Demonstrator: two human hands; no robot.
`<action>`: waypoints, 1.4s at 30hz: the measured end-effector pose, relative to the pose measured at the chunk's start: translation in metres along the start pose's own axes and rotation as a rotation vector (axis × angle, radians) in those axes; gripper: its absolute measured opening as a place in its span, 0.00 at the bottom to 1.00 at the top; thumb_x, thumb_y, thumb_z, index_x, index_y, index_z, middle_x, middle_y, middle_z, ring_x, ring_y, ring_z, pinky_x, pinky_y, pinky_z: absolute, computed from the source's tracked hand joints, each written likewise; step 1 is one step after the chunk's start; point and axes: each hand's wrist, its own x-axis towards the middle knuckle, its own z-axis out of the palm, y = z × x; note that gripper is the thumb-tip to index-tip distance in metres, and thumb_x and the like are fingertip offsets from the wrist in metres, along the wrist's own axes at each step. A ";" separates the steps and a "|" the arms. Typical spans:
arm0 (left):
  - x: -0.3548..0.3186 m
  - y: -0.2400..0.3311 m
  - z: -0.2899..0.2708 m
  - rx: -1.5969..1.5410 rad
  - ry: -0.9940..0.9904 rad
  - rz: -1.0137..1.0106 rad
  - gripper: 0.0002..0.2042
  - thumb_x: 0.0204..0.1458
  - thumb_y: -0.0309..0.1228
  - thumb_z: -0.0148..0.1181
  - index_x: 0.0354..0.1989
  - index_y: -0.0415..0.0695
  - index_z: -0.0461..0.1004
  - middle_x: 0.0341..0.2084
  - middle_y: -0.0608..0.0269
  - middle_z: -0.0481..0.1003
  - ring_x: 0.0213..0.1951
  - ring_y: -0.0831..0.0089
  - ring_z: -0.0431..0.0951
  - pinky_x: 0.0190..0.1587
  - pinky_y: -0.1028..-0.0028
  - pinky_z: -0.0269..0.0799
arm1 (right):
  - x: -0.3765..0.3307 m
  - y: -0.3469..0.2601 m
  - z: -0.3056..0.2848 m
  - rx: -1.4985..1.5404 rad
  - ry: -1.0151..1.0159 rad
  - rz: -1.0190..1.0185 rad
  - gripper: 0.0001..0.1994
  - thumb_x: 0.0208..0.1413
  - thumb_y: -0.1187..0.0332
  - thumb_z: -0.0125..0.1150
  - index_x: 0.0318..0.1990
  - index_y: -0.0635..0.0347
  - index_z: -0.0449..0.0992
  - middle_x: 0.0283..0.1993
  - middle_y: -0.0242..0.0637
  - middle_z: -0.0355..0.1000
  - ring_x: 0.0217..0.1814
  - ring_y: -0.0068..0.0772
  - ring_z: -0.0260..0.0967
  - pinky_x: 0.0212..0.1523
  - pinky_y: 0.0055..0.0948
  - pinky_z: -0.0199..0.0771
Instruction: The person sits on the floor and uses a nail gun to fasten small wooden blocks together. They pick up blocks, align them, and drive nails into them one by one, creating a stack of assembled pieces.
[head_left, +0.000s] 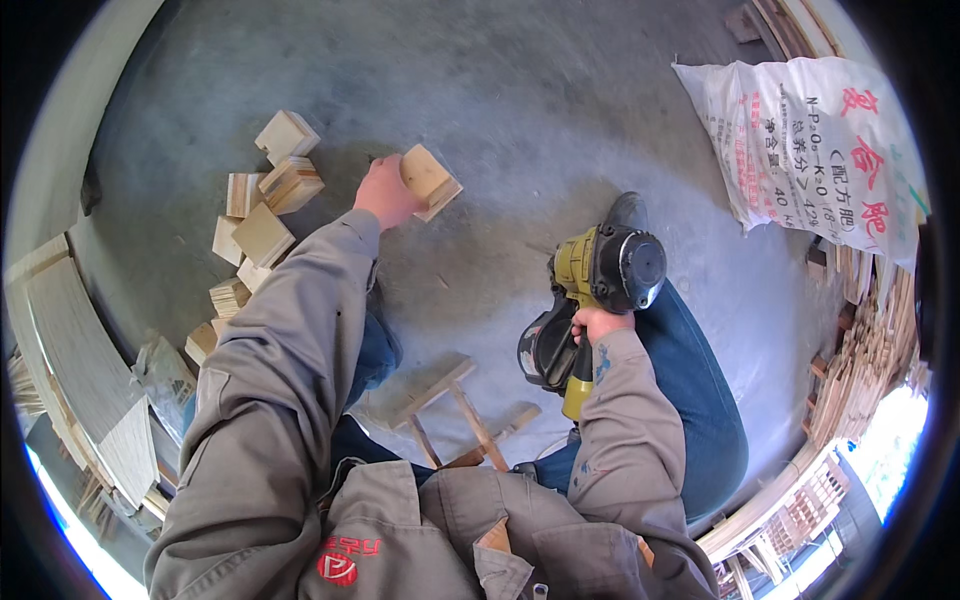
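My left hand (pixel 388 193) reaches out over the floor, closed on a small pale wooden block (pixel 428 180). The block shows a flat, squarish top and a paler side edge. To the left of that hand lies a loose pile of similar wooden blocks (pixel 263 236), some with layered plywood edges. My right hand (pixel 602 323) is wrapped round the handle of a yellow and black nail gun (pixel 578 266). Its round dark head faces up, and a black coil magazine (pixel 543 345) hangs at its left. Part of the grip is covered by my fingers.
Between my legs stands a small wooden frame (pixel 470 420). A white woven sack (pixel 810 150) lies at the right on stacked wood, with bundles of thin wood strips (pixel 865 345) below it. Wooden boards (pixel 85 350) lean at the left beside a clear plastic bag (pixel 163 375).
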 end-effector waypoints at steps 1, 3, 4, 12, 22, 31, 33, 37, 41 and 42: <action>0.001 -0.002 -0.010 -0.135 -0.058 -0.042 0.38 0.36 0.30 0.74 0.61 0.36 0.68 0.52 0.51 0.74 0.56 0.56 0.73 0.59 0.64 0.68 | 0.001 0.001 0.002 0.000 -0.004 -0.009 0.07 0.43 0.83 0.62 0.33 0.70 0.75 0.23 0.41 0.74 0.18 0.33 0.72 0.18 0.31 0.74; -0.005 -0.007 -0.025 -0.417 -0.005 -0.040 0.31 0.37 0.34 0.73 0.54 0.37 0.75 0.44 0.55 0.78 0.50 0.60 0.76 0.55 0.65 0.69 | 0.002 0.001 0.004 -0.016 -0.013 -0.012 0.07 0.43 0.83 0.63 0.32 0.71 0.75 0.23 0.41 0.74 0.18 0.33 0.72 0.18 0.31 0.74; -0.010 -0.005 -0.036 -0.556 0.021 -0.034 0.27 0.38 0.36 0.73 0.50 0.38 0.79 0.41 0.57 0.80 0.46 0.62 0.77 0.53 0.66 0.69 | 0.002 -0.001 0.004 -0.028 -0.016 -0.007 0.06 0.43 0.83 0.63 0.32 0.71 0.75 0.23 0.42 0.74 0.18 0.33 0.71 0.18 0.31 0.73; -0.069 0.008 -0.165 -0.915 -0.239 0.025 0.33 0.44 0.39 0.68 0.61 0.40 0.72 0.50 0.60 0.74 0.51 0.71 0.73 0.56 0.68 0.66 | 0.003 0.002 -0.001 -0.047 -0.017 -0.032 0.03 0.45 0.81 0.64 0.28 0.72 0.77 0.23 0.43 0.76 0.18 0.34 0.73 0.18 0.33 0.74; -0.238 -0.075 -0.286 -0.947 -0.031 0.118 0.36 0.45 0.34 0.67 0.65 0.35 0.65 0.54 0.55 0.74 0.53 0.67 0.75 0.56 0.68 0.71 | 0.002 0.004 0.022 -0.195 -0.029 -0.145 0.03 0.44 0.81 0.62 0.28 0.72 0.76 0.22 0.46 0.75 0.18 0.40 0.73 0.19 0.37 0.77; -0.429 -0.255 -0.185 -0.807 0.434 -0.048 0.37 0.36 0.32 0.72 0.60 0.31 0.69 0.46 0.57 0.77 0.47 0.69 0.78 0.51 0.71 0.74 | 0.037 0.029 0.021 -0.207 -0.057 -0.123 0.03 0.48 0.78 0.58 0.26 0.70 0.74 0.23 0.46 0.75 0.19 0.41 0.73 0.20 0.39 0.77; -0.452 -0.279 -0.141 -0.850 0.553 -0.141 0.37 0.33 0.29 0.74 0.57 0.28 0.69 0.45 0.55 0.77 0.44 0.68 0.80 0.48 0.70 0.77 | 0.053 0.035 0.013 -0.220 -0.068 -0.139 0.03 0.48 0.78 0.57 0.26 0.69 0.74 0.23 0.47 0.75 0.19 0.41 0.73 0.20 0.39 0.77; -0.478 -0.288 -0.071 -0.693 0.734 -0.353 0.43 0.29 0.28 0.79 0.58 0.27 0.66 0.46 0.50 0.76 0.47 0.65 0.79 0.52 0.67 0.76 | 0.075 0.043 0.009 -0.253 -0.139 -0.085 0.03 0.50 0.76 0.55 0.27 0.64 0.72 0.23 0.44 0.72 0.20 0.42 0.70 0.23 0.41 0.77; -0.483 -0.294 -0.030 -0.609 0.749 -0.477 0.44 0.27 0.32 0.80 0.58 0.27 0.66 0.48 0.48 0.76 0.49 0.60 0.78 0.54 0.68 0.75 | 0.079 0.047 0.014 -0.240 -0.109 -0.073 0.04 0.52 0.74 0.54 0.27 0.63 0.72 0.22 0.42 0.70 0.20 0.42 0.69 0.25 0.41 0.77; -0.481 -0.301 -0.020 -0.600 0.753 -0.500 0.45 0.26 0.33 0.80 0.58 0.28 0.66 0.49 0.47 0.75 0.50 0.59 0.78 0.55 0.67 0.74 | 0.080 0.047 0.016 -0.224 -0.097 -0.058 0.04 0.52 0.74 0.55 0.28 0.63 0.72 0.22 0.42 0.70 0.20 0.42 0.69 0.25 0.41 0.77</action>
